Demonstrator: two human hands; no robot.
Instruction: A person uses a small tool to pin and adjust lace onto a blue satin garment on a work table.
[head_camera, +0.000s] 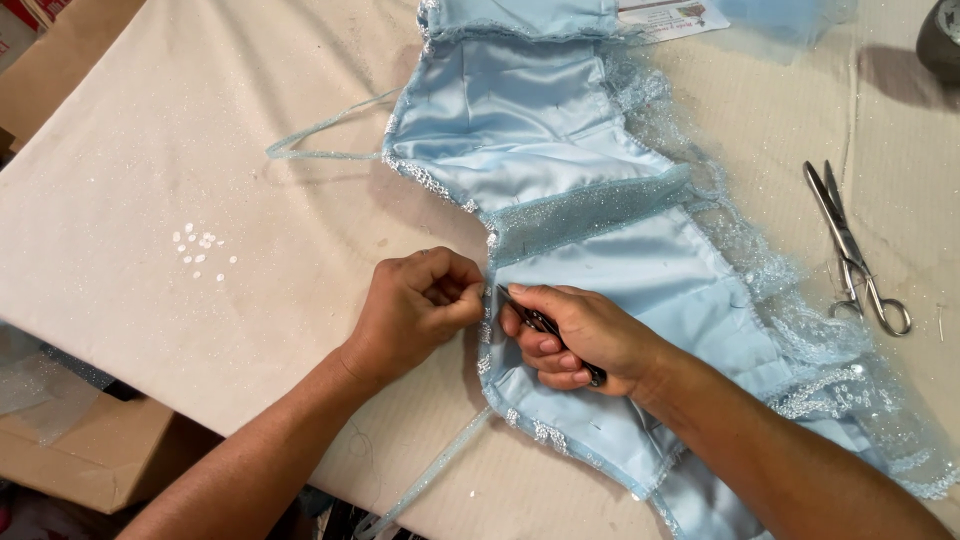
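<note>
Now our left hand (420, 305) pinches the blue dress (560, 150) edge; right hand (580, 340) grips a small tool (548, 326), maybe a seam ripper; scissors (855, 250) untouched at three o'clock; seam barely started.

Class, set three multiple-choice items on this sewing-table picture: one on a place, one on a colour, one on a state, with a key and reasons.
1. Where do the scissors lie?
A. On the table, on the garment's right
B. On the garment
C. In the left hand

2. What colour is the satin garment?
A. Red
B. Light blue
C. Black

3. What is the right hand doing?
A. Lying flat and empty
B. Gripping a small dark tool at the garment's edge
C. Holding the scissors

Key: 1 A, they rest on bare cloth-covered table; 2 B, the lining is pale blue; 3 B, the small dark tool points toward the left hand, which pinches the edge.
</note>
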